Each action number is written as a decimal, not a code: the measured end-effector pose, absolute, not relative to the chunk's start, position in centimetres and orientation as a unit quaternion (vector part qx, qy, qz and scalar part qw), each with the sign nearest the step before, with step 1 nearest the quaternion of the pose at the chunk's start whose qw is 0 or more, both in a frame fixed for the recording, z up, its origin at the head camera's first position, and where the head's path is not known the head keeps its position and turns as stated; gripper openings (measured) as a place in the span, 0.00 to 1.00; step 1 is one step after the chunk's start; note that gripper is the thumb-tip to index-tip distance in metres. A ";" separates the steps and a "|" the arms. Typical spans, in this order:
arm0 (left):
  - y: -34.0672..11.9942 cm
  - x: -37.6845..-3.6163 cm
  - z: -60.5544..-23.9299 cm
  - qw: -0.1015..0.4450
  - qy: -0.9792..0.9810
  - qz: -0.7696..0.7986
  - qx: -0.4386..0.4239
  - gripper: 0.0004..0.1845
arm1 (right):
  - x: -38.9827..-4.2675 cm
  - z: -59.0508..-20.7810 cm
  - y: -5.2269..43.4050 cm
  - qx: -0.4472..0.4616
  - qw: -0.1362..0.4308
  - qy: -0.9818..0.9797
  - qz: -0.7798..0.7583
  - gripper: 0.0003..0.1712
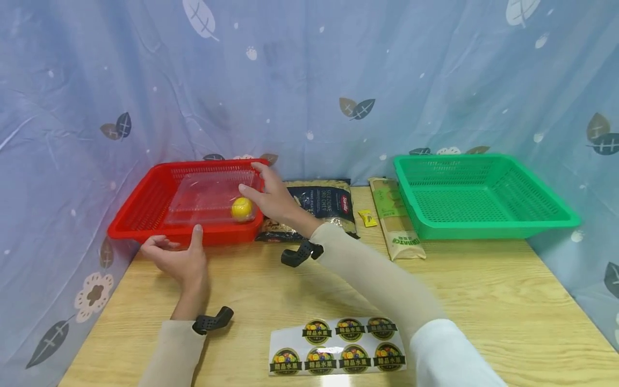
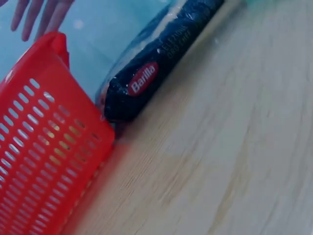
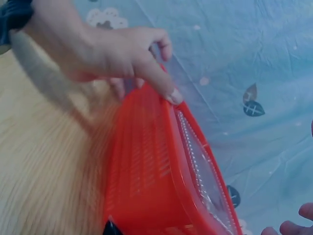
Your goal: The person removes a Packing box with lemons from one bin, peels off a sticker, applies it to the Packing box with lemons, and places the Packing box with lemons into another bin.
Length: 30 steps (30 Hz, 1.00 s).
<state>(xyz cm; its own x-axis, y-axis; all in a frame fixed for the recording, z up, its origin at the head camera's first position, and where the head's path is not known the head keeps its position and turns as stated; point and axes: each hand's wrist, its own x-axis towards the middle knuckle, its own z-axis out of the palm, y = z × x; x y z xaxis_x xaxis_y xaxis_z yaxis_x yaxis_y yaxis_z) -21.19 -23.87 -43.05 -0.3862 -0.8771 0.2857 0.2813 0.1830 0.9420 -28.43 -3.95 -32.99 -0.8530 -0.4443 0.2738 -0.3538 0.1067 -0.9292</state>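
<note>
My left hand [image 1: 179,260] is at the front of the red basket [image 1: 130,207], thumb up by the rim and fingers loosely bent. In the right wrist view the tip of its thumb [image 3: 173,96] is right at the rim. My right hand [image 1: 275,199] reaches over the basket's right side, thumb and fingers spread, with nothing between them. Inside the basket lies a flat clear plastic container [image 1: 208,193]. A round yellow ball-like thing [image 1: 242,208] shows at its right front corner, close below the right thumb.
Right of the red basket lie a Barilla pasta bag [image 1: 331,201], a small yellow packet [image 1: 367,218] and a long green-and-tan package [image 1: 394,215]. A green basket [image 1: 483,231] stands at the right. A sheet of round fruit stickers [image 1: 338,346] lies near the front.
</note>
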 end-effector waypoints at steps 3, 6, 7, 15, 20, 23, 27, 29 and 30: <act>-23.9 -21.6 -43.7 0.487 -0.524 -0.658 0.237 0.33 | -28.8 -33.3 -5.3 -0.237 0.035 0.745 -0.623 0.40; -23.6 -22.0 -44.1 0.466 -0.432 -0.742 0.214 0.32 | -29.3 -33.5 -6.6 -0.200 0.028 0.760 -0.618 0.41; -23.5 -22.1 -44.2 0.462 -0.407 -0.761 0.205 0.31 | -29.4 -33.6 -7.1 -0.188 0.032 0.761 -0.620 0.42; -23.5 -22.1 -44.1 0.460 -0.322 -0.812 0.160 0.37 | -30.3 -34.1 -10.0 -0.125 0.027 0.790 -0.599 0.44; -23.6 -21.8 -43.3 0.437 -0.301 -0.828 0.182 0.39 | -30.2 -34.1 -11.9 -0.073 0.018 0.816 -0.572 0.46; -23.8 -21.7 -42.9 0.432 -0.287 -0.834 0.190 0.39 | -30.2 -34.1 -13.0 -0.053 0.016 0.829 -0.556 0.47; -23.7 -21.6 -42.5 0.423 -0.273 -0.844 0.186 0.36 | -30.5 -34.3 -13.5 -0.030 0.033 0.828 -0.559 0.49; -23.5 -21.6 -42.5 0.413 -0.268 -0.851 0.183 0.35 | -30.5 -34.5 -13.5 -0.011 0.050 0.821 -0.569 0.50; -23.4 -21.7 -42.5 0.408 -0.267 -0.854 0.181 0.34 | -30.6 -34.6 -13.4 -0.002 0.057 0.818 -0.573 0.51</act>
